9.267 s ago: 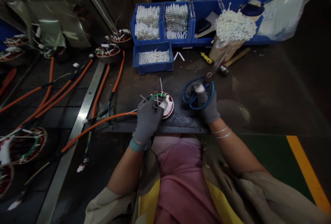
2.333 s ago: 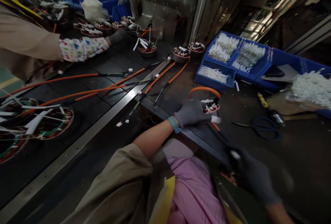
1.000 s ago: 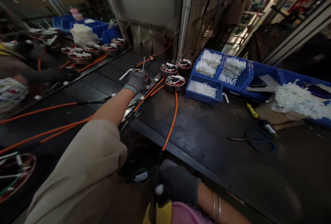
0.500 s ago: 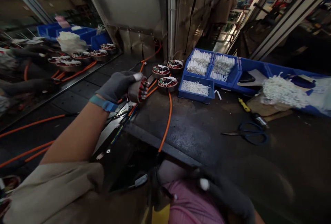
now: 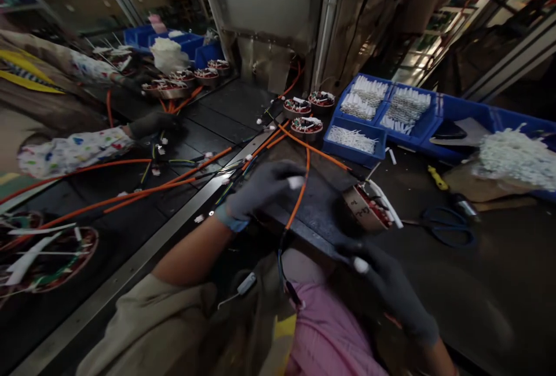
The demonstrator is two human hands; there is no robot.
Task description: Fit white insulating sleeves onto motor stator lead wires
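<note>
My left hand (image 5: pixel 271 188), in a dark grey glove with a white thumb tip, hovers above the table's near edge with its fingers apart and nothing in them. To its right a round copper-wound part (image 5: pixel 367 208) rests tilted on the table, white tubes sticking out of it and an orange cable (image 5: pixel 319 156) running to it. My right hand (image 5: pixel 373 269), gloved too, is just below that part at the table edge, fingers spread and holding nothing. Several similar wound parts (image 5: pixel 306 127) sit farther back on the table.
Blue bins (image 5: pixel 403 144) of white tubes and ties stand at the back right. Blue-handled scissors (image 5: pixel 449 226) and a yellow-handled tool (image 5: pixel 437 179) lie at right. A co-worker's gloved hands (image 5: pixel 152 125) work at left among orange cables, near more wound parts (image 5: pixel 56 260).
The wound part that was in my left hand now lies on the table before my right hand. My left hand has come nearer and opened. The view has turned left, showing the co-worker's arms.
</note>
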